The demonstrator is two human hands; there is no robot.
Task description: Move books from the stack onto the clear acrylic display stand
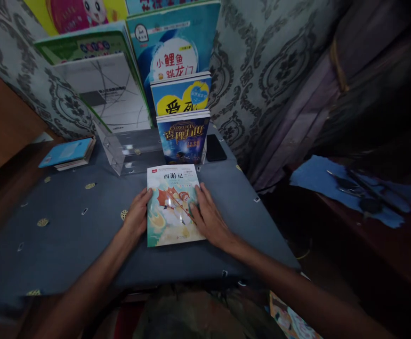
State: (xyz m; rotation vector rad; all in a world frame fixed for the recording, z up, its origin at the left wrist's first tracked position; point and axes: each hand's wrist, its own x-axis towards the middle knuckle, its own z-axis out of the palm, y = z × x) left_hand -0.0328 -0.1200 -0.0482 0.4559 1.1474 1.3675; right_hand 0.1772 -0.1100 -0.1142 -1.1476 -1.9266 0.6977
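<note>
A paperback book (172, 207) with a colourful cartoon cover faces up above the grey table, between my two hands. My left hand (137, 212) grips its left edge, with most of the fingers hidden beneath. Around the right edge is my right hand (210, 216), its thumb lying on the cover. Just beyond stands a clear acrylic book rack (115, 153). In its right part, a dark blue book (182, 139) is in front of a blue and yellow book (180, 96) and a taller teal book (201, 42). A white-covered book (106, 94) leans in the left part.
A small stack of blue-covered books (67, 153) lies at the table's far left. A black phone (215, 148) rests right of the rack. Patterned curtain (261, 70) hangs behind the grey tablecloth (95, 221). At right, blue cloth (318, 176) bears dark tools.
</note>
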